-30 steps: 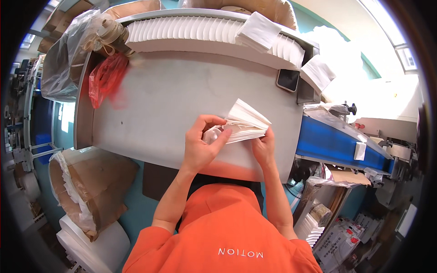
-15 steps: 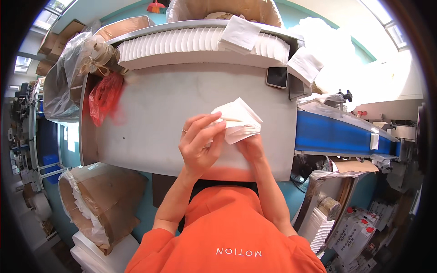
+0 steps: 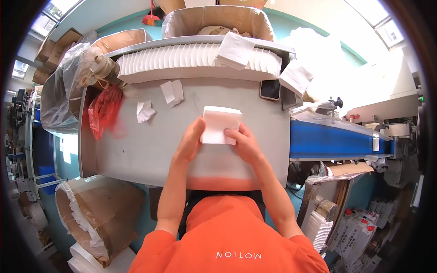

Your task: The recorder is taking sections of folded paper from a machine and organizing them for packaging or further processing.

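Observation:
Between both hands, over the near middle of the metal table (image 3: 150, 154), is a small squared stack of white paper napkins (image 3: 221, 120). My left hand (image 3: 190, 140) is closed on the stack's left edge. At the lower right corner, my right hand (image 3: 246, 143) grips it, thumb lying on the top face. Farther left on the table are a folded white napkin (image 3: 172, 93) and a crumpled one (image 3: 145, 112), apart from my hands. Along the far edge stands a long row of white napkins (image 3: 168, 58), with a loose napkin pile (image 3: 234, 49) on top.
A black-screened device (image 3: 270, 89) sits at the far right corner beside more napkins (image 3: 296, 77). A red plastic bag (image 3: 104, 109) and a bottle (image 3: 104, 68) are at the left. A blue conveyor belt (image 3: 334, 141) adjoins the right side. A large lined carton (image 3: 102, 209) stands at lower left.
The fanned, tilted napkins are now an even stack, held flat by both hands. Two loose napkins now lie on the table at far left. My left hand has moved to the stack's side.

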`<state>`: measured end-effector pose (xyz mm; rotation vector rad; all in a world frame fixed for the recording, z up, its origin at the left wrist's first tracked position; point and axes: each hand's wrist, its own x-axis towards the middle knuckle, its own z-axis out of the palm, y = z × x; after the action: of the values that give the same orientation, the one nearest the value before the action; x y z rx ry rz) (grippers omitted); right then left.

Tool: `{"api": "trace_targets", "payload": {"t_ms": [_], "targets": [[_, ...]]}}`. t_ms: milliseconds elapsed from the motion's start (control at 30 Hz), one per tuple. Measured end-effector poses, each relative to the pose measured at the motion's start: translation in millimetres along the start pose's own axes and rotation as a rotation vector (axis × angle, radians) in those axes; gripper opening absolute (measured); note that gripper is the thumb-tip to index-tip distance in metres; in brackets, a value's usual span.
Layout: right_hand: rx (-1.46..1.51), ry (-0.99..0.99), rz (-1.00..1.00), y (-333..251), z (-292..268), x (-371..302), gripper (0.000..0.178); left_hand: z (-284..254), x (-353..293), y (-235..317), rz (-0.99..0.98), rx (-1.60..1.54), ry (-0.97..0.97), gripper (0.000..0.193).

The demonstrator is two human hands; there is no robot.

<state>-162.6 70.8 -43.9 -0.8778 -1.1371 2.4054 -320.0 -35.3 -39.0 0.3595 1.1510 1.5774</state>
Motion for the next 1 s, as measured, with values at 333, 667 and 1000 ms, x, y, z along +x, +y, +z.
{"api": "trace_targets", "payload": {"t_ms": [333,667,1000], "targets": [[-1.555,0.623,-0.873,-158,-17,177,0.029,1,-9,-4,-0.064,-0.338,0.211,0.037],[-1.522,0.570,-0.949,-153,-26,207,0.009,-12,-22,19,-0.015,-0.403,0.311,0.042],[-1.680,0.561,-1.061,-152,-22,203,0.011,-9,-15,7,-0.117,-0.320,0.271,0.039]]}}
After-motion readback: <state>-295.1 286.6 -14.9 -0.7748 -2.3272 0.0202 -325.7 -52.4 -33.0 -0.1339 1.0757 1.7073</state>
